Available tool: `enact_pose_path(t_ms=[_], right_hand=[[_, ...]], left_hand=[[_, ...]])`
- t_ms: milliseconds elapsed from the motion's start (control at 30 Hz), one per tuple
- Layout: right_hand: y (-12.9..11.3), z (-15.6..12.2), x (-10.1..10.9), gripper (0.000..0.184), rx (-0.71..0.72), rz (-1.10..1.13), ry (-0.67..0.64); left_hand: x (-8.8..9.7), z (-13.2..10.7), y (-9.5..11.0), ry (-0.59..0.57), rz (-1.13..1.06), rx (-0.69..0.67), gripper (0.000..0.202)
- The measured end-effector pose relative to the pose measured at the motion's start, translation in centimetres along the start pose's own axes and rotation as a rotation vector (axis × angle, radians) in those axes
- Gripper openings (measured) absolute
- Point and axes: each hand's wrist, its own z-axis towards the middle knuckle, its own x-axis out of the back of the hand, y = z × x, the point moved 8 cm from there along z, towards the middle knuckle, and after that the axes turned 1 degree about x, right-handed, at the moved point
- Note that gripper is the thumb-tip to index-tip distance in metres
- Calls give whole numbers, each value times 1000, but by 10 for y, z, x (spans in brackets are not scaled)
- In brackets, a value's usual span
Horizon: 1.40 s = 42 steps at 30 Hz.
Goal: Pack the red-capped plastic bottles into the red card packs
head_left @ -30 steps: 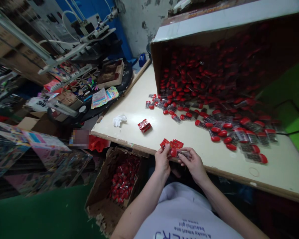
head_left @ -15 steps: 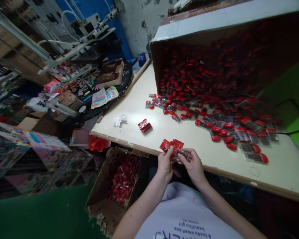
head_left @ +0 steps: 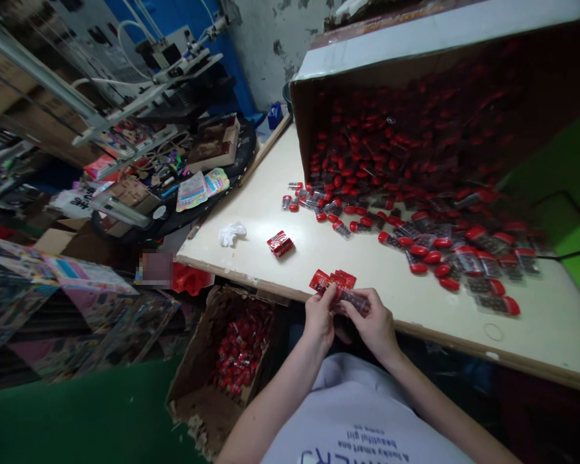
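Observation:
At the table's front edge, both my hands are closed on one small clear packet (head_left: 354,298) with dark contents. My left hand (head_left: 319,317) pinches its red end between thumb and fingers. The fingers of my right hand (head_left: 376,323) are wrapped round the clear end. Just beyond my left fingertips are several red printed cards (head_left: 321,280); whether they rest on the table or are in my left hand, I cannot tell. A small stack of red printed cards (head_left: 280,243) lies farther left on the white table (head_left: 256,264).
A big carton (head_left: 303,129) on its side spills many red-capped clear packets (head_left: 432,258) across the table. Below the front edge stands an open carton (head_left: 188,380) of red packets. Crumpled white tissue (head_left: 232,234) and a rubber band (head_left: 493,332) lie on the table. A machine (head_left: 164,84) stands left.
My right thumb and fingers have shifted slightly along the packet, so more of its clear part shows. My left hand has hardly moved.

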Motion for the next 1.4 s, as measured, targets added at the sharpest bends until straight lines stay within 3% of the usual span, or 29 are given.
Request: enact_pose_path(t_ms=[133, 333, 500, 633, 933, 1167, 1400], right_hand=[[13, 3, -10, 33, -119, 237, -75], [23, 1, -15, 31, -184, 381, -23], [21, 2, -17, 31, -188, 396, -60], [19, 2, -21, 33, -166, 359, -138], [12, -3, -16, 29, -13, 151, -57], [18, -3, -26, 29, -165, 334, -127], [7, -6, -24, 31, -57, 221, -62]], left_hand=[[-2, 3, -2, -72, -15, 13, 33], [0, 0, -7, -107, -36, 32, 33], [0, 0, -3, -138, -29, 10, 28], [4, 4, 5, -96, -6, -49, 29], [11, 6, 3, -9, -8, -40, 30], [7, 4, 6, -122, -3, -7, 28], [11, 1, 10, -50, -13, -32, 29]])
